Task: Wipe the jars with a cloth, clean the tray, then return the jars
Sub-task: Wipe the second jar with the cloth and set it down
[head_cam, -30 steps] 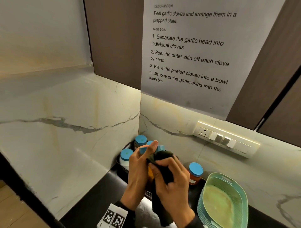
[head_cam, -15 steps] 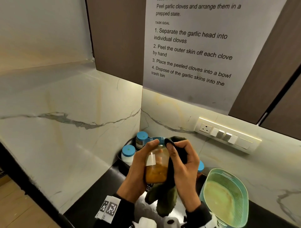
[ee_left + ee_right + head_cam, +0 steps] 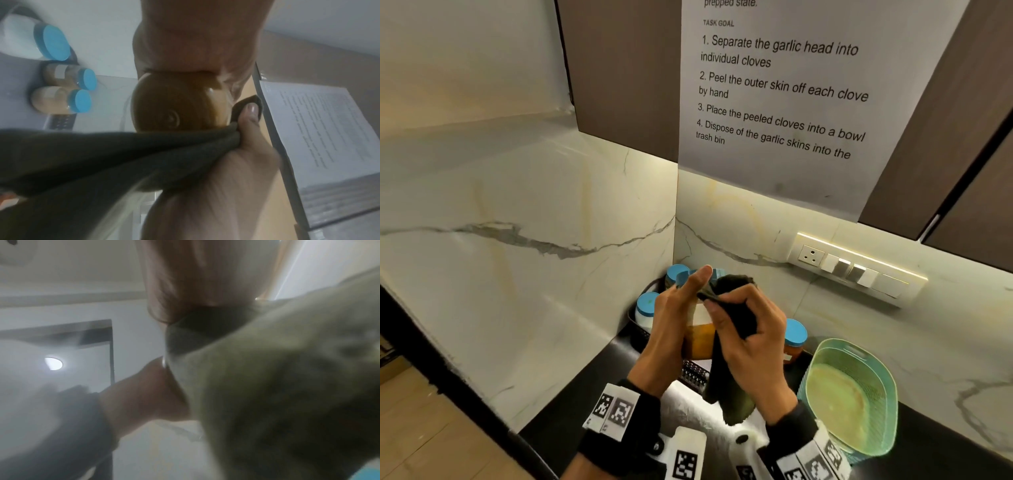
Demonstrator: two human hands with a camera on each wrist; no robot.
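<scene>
Your left hand (image 3: 671,329) wraps round a jar of orange-brown paste (image 3: 698,339), held above the black tray (image 3: 635,323) in the far corner. Your right hand (image 3: 750,339) pinches a dark green cloth (image 3: 729,377) against the jar's right side. Only the left wrist view shows the jar's round base (image 3: 176,104) and three blue-lidded jars (image 3: 59,100) beyond it; the right wrist view is mostly blurred cloth (image 3: 277,378). The sheet (image 3: 791,102) on the wall reads "TASK GOAL", "1. Separate the garlic head into individual cloves". A teal basket (image 3: 880,373) sits right.

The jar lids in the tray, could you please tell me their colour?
Blue; the lids show best in the left wrist view.
</scene>
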